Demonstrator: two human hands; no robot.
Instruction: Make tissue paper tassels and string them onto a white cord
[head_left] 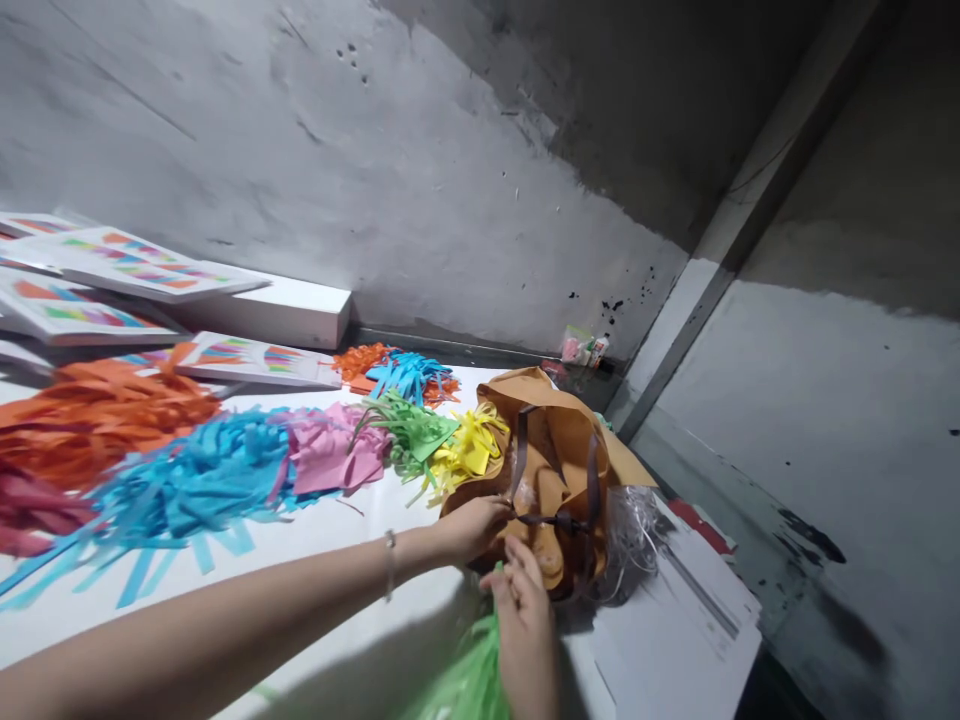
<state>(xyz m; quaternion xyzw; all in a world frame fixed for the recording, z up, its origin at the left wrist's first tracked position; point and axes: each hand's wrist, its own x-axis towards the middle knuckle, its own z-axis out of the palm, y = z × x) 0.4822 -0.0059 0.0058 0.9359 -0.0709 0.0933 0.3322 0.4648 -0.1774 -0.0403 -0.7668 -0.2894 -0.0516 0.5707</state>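
A large brown bag (622,460) with dark ribbon straps (592,475) stands open-mouthed on the white table, clear plastic-like material showing inside. My left hand (480,525) reaches to its near rim, fingers closed on a dark ribbon (532,519) that runs to a knot. Just below, my right hand (525,610) pinches the top of a green fringed tissue tassel (469,675) whose strands hang toward me, slightly blurred. Beside the bag lie yellow fringed tassels (472,445) and green fringed tassels (416,432).
Pink (337,450), blue (210,470) and orange fringe piles (105,410) spread leftward. Flat printed boxes (142,262) are stacked at the back left, before a grey wall. Clear plastic strands (634,535) and white sheets (675,640) lie right of the bag.
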